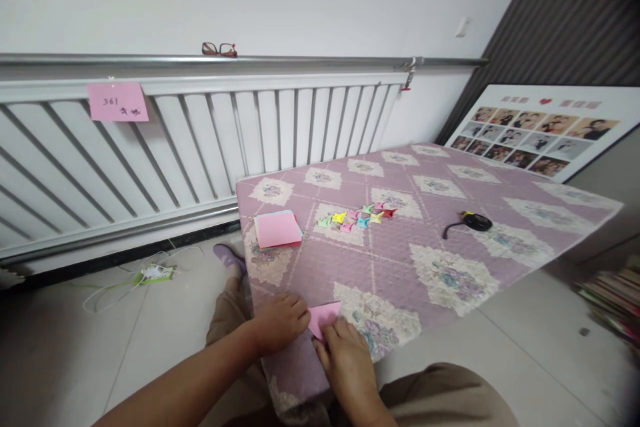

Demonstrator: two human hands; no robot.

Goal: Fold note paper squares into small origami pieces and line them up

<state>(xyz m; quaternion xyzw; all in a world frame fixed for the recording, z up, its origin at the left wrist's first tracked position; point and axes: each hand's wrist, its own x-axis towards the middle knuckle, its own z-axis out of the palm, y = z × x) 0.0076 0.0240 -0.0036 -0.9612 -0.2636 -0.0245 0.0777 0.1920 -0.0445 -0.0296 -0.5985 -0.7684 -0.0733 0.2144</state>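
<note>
A piece of pink paper (323, 317), folded to a roughly triangular shape, lies at the near end of the cloth-covered table (320, 273). My left hand (281, 322) is closed at its left corner, fingers curled. From the near right side my right hand (349, 360) grips the lower edge, its fingers covering part of the paper. Farther back, a stack of coloured paper (279, 229) with a pink sheet on top sits near the left edge. Several small folded paper pieces (363, 221) in green, yellow, pink, blue and red stand grouped to its right.
A black object with a strap (476, 221) lies on the table's right part. Behind stand a white radiator (280, 127) and a pipe bearing glasses (219, 49). A photo board (540, 127) leans at the far right. A power strip (156, 273) with cables lies on the floor.
</note>
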